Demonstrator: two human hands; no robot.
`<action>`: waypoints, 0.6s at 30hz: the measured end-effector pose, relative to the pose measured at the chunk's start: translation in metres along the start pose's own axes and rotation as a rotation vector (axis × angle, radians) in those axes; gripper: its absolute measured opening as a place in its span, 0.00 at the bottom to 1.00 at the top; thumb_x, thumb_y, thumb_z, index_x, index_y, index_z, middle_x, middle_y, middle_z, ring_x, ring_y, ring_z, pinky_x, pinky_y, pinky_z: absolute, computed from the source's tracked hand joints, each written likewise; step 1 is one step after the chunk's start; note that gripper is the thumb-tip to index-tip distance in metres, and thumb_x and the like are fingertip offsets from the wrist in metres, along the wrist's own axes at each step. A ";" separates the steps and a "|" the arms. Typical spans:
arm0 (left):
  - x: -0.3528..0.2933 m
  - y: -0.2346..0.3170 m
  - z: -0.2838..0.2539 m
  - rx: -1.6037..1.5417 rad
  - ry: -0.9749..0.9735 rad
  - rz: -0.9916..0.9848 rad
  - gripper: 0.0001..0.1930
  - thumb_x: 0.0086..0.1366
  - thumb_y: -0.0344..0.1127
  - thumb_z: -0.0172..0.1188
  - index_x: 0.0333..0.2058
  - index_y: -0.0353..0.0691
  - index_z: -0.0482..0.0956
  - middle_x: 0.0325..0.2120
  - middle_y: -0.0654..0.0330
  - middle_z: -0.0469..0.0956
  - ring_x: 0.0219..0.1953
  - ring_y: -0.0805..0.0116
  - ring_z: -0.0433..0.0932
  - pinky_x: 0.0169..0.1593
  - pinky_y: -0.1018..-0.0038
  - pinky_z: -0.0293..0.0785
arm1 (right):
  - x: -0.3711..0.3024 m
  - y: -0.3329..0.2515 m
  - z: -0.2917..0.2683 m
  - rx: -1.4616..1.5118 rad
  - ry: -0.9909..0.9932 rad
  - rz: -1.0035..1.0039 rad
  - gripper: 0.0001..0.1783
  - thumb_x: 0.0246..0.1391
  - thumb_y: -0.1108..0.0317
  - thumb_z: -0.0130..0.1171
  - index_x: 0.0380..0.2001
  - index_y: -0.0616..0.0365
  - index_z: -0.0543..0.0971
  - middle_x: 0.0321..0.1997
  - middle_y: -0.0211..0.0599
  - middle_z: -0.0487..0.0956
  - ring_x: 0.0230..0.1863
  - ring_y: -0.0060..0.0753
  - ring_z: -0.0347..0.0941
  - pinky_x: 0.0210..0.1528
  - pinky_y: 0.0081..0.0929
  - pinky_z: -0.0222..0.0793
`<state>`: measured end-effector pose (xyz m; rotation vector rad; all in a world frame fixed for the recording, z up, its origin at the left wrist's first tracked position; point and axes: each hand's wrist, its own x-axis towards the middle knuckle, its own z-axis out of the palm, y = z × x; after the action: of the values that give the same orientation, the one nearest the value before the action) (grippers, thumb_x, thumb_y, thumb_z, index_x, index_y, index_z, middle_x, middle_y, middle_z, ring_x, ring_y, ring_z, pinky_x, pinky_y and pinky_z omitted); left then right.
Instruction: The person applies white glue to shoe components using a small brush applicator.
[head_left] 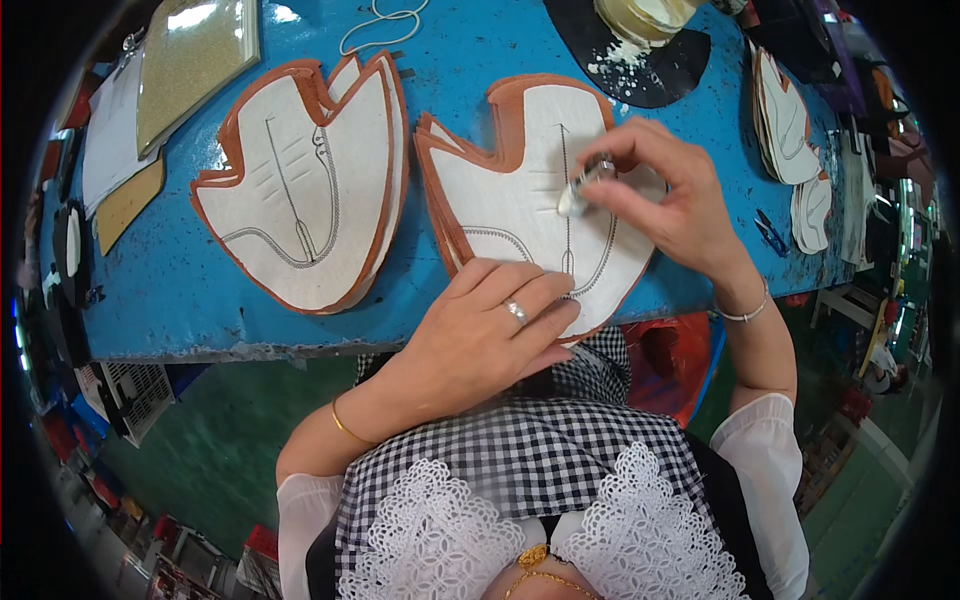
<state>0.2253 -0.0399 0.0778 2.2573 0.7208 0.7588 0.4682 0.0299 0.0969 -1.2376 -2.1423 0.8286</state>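
Observation:
A stack of shoe-upper pieces lies in front of me, white on top with rust-brown edges and dark stitched lines. My left hand, wearing a ring, rests on the near edge of this stack with its fingers stretched out. Pinched in my right hand is a short brush with a metal collar and a whitish tip. That tip touches, or is just above, the top piece beside its straight central stitch line. To the left lies a second, similar stack of shoe-upper pieces.
A tub of whitish paste stands on a dark, spattered mat at the far right of the blue table. More cut pieces lie by the right edge, near small snips. Papers and a gold sheet occupy the far left.

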 end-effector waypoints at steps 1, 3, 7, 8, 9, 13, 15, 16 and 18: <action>0.001 -0.001 0.002 0.052 -0.026 0.025 0.20 0.49 0.40 0.72 0.41 0.41 0.82 0.48 0.61 0.78 0.47 0.62 0.76 0.46 0.65 0.72 | 0.002 0.001 0.002 -0.012 0.047 0.045 0.12 0.51 0.66 0.70 0.38 0.57 0.83 0.28 0.31 0.78 0.30 0.27 0.73 0.34 0.24 0.71; 0.002 -0.001 0.005 0.101 -0.056 0.053 0.20 0.50 0.40 0.71 0.42 0.40 0.81 0.48 0.62 0.78 0.46 0.62 0.77 0.46 0.65 0.71 | 0.008 0.006 0.004 -0.015 0.123 0.063 0.12 0.51 0.66 0.71 0.38 0.56 0.83 0.28 0.31 0.78 0.31 0.27 0.73 0.34 0.24 0.71; 0.004 0.004 0.004 0.213 -0.074 0.102 0.19 0.52 0.39 0.69 0.41 0.37 0.81 0.47 0.59 0.78 0.46 0.62 0.76 0.46 0.65 0.72 | 0.009 0.004 0.003 -0.068 0.181 -0.002 0.13 0.48 0.67 0.72 0.38 0.56 0.83 0.28 0.32 0.78 0.31 0.28 0.73 0.32 0.24 0.71; 0.004 0.006 0.005 0.264 -0.071 0.120 0.18 0.53 0.38 0.67 0.41 0.36 0.81 0.47 0.58 0.78 0.45 0.62 0.76 0.47 0.65 0.72 | 0.006 0.001 0.001 -0.159 0.142 -0.078 0.14 0.47 0.68 0.72 0.38 0.56 0.83 0.28 0.32 0.79 0.31 0.28 0.74 0.34 0.23 0.71; 0.004 0.007 0.003 0.266 -0.069 0.115 0.18 0.53 0.38 0.67 0.41 0.36 0.81 0.47 0.58 0.78 0.45 0.62 0.76 0.47 0.65 0.72 | 0.003 -0.003 0.000 -0.156 0.139 -0.081 0.14 0.47 0.68 0.72 0.38 0.56 0.83 0.28 0.32 0.79 0.31 0.28 0.74 0.34 0.23 0.71; 0.007 0.010 -0.002 0.327 -0.129 0.161 0.16 0.55 0.33 0.61 0.42 0.35 0.81 0.44 0.54 0.78 0.44 0.60 0.76 0.47 0.65 0.73 | -0.014 -0.016 -0.008 -0.098 0.000 -0.076 0.13 0.47 0.71 0.71 0.38 0.58 0.83 0.31 0.32 0.79 0.33 0.27 0.74 0.41 0.21 0.70; 0.009 0.013 -0.003 0.306 -0.132 0.152 0.16 0.55 0.32 0.59 0.43 0.34 0.81 0.43 0.53 0.78 0.44 0.59 0.77 0.47 0.65 0.73 | -0.020 -0.013 -0.011 -0.041 0.019 -0.002 0.12 0.49 0.72 0.70 0.38 0.59 0.82 0.32 0.31 0.80 0.35 0.25 0.75 0.44 0.20 0.70; 0.011 0.015 -0.006 0.323 -0.159 0.137 0.17 0.54 0.32 0.60 0.43 0.35 0.81 0.41 0.54 0.78 0.43 0.60 0.77 0.47 0.65 0.73 | -0.021 -0.008 -0.012 0.153 0.152 0.092 0.12 0.52 0.73 0.68 0.40 0.60 0.81 0.35 0.30 0.81 0.37 0.23 0.75 0.45 0.20 0.70; 0.012 0.016 -0.006 0.340 -0.185 0.122 0.17 0.54 0.32 0.60 0.44 0.36 0.81 0.39 0.55 0.77 0.42 0.61 0.77 0.46 0.64 0.73 | -0.026 -0.002 -0.014 0.347 0.285 0.183 0.11 0.55 0.73 0.66 0.42 0.62 0.81 0.37 0.29 0.81 0.40 0.20 0.75 0.46 0.20 0.70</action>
<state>0.2339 -0.0395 0.0970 2.6576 0.6673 0.5016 0.4882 0.0094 0.1045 -1.2895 -1.5998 0.9858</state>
